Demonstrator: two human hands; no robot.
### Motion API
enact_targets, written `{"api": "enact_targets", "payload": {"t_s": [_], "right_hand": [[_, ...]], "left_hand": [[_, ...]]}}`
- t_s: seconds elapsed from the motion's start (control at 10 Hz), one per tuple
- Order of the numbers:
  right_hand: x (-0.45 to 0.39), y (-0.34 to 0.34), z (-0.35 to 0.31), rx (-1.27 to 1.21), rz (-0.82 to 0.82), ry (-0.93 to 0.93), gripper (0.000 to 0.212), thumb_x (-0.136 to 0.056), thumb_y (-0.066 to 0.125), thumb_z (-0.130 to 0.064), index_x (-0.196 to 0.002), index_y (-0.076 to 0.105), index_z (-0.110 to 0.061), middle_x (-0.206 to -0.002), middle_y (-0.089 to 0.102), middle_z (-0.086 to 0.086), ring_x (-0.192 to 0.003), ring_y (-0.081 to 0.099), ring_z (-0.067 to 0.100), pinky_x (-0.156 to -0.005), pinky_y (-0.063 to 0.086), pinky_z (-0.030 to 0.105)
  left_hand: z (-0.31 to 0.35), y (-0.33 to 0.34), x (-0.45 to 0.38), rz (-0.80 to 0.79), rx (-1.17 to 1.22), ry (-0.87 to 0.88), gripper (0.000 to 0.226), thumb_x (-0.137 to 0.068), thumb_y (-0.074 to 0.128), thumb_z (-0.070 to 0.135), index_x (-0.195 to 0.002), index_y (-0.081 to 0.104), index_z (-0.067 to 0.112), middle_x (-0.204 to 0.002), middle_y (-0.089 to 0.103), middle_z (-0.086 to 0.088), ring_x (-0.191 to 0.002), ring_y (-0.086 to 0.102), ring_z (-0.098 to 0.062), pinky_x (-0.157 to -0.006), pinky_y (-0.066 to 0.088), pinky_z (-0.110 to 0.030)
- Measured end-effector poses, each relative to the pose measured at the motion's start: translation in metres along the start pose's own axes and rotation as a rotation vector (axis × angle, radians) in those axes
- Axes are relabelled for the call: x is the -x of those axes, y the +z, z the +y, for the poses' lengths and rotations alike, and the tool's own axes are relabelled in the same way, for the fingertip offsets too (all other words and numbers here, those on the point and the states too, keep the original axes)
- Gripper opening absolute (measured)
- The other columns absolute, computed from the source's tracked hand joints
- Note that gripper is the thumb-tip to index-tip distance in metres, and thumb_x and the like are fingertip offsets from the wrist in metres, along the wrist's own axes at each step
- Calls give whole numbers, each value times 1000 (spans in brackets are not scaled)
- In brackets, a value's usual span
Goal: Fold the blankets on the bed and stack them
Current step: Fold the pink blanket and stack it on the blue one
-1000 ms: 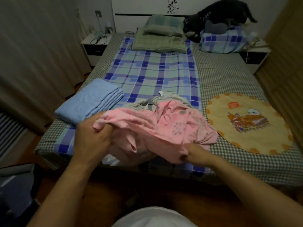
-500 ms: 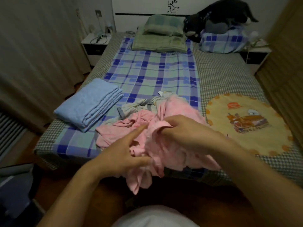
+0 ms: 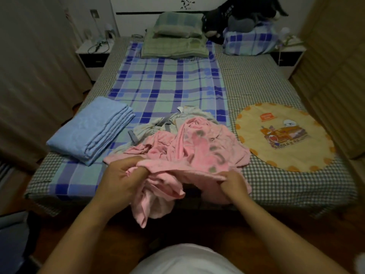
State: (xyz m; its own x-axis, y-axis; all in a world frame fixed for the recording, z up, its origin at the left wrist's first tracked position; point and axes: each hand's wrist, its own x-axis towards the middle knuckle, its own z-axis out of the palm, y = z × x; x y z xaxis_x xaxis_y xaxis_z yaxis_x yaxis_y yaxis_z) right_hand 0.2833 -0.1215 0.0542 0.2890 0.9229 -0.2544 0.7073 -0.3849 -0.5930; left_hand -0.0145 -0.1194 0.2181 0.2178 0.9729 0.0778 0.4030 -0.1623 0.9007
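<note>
On bed [image 3: 256, 91]: crumpled pink blanket [image 3: 197, 147], both hands.

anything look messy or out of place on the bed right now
Yes. The pink blanket is crumpled, part of it hanging off the foot of the bed while the left hand and right hand grip its edge. A pale bunched cloth lies behind it. The blue blanket is neatly folded.

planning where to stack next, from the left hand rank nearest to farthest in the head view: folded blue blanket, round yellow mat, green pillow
From the left hand:
1. Folded blue blanket, on its left.
2. Round yellow mat, across on the right.
3. Green pillow, at the bed's head.
</note>
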Motion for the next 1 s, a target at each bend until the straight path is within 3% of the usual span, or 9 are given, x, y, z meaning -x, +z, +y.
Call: {"api": "enact_targets", "payload": {"t_s": [0.1,0.2,0.3,0.4,0.5,0.6,0.7,0.9,1.0], "right_hand": [[-31,-37,29,-399,356,348,28,-94,44,-2,-111,67,-6,-107,67,14,-97,61,28,-74,41,31],[-27,-88,13,-513,760,216,30,-98,35,-3,-115,59,-8,-105,60,7,-94,53,20,-75,41,31],[15,-93,-11,-8,168,-259,35,-106,23,-41,-106,56,-29,-106,64,7,-91,57,22,-74,44,29],[47,-69,1,741,-931,-282,72,-87,49,-74,-138,51,-23,-142,53,11,-126,54,27,-106,44,37],[33,-54,-14,1074,-1056,-277,44,-90,66,-24,-127,59,-1,-105,65,18,-100,65,34,-95,50,35],[-31,-56,-54,1070,-942,-291,23,-93,60,-12,-108,66,4,-93,61,23,-94,63,38,-83,50,35],[-119,-145,-124,835,-400,-88,21,-94,55,-22,-73,52,-24,-97,64,12,-77,56,23,-73,47,26],[-115,-510,-393,140,1223,-339,30,-98,45,-18,-120,57,-2,-119,59,33,-110,57,51,-92,48,51],[-59,-602,-458,-136,1522,-409,37,-101,32,-24,-121,57,-6,-121,62,28,-113,59,46,-92,47,47]], "left_hand": [[-25,-10,-8,8,-172,-74,31,-76,53,42,-88,76,24,-86,75,4,-86,70,-19,-78,55,-35],[-68,-9,-23,-68,-788,-201,30,-78,50,53,-97,65,36,-91,73,2,-88,67,-27,-72,53,-35],[-122,-11,-30,-195,-1099,-472,30,-87,52,48,-110,62,30,-116,70,-8,-105,65,-31,-82,50,-36],[-161,-20,-23,-513,-1148,-711,38,-82,55,40,-114,63,23,-120,68,-7,-106,67,-27,-85,51,-35],[-173,-14,-37,-787,-1216,-736,44,-78,56,38,-116,65,18,-123,66,-5,-107,66,-24,-86,52,-33],[-168,-24,-101,-881,-1272,-676,47,-82,61,40,-118,67,12,-122,68,-7,-105,67,-24,-89,54,-31],[-85,-67,-217,-607,-1311,-500,28,-84,63,37,-101,71,17,-111,72,-6,-90,69,-22,-85,56,-30],[320,-237,-379,866,-1041,401,30,-86,50,29,-105,68,15,-98,69,-23,-89,68,-45,-76,54,-45],[438,-291,-351,1238,-990,720,24,-92,44,29,-100,61,14,-92,66,-26,-84,65,-50,-70,47,-46]]}}
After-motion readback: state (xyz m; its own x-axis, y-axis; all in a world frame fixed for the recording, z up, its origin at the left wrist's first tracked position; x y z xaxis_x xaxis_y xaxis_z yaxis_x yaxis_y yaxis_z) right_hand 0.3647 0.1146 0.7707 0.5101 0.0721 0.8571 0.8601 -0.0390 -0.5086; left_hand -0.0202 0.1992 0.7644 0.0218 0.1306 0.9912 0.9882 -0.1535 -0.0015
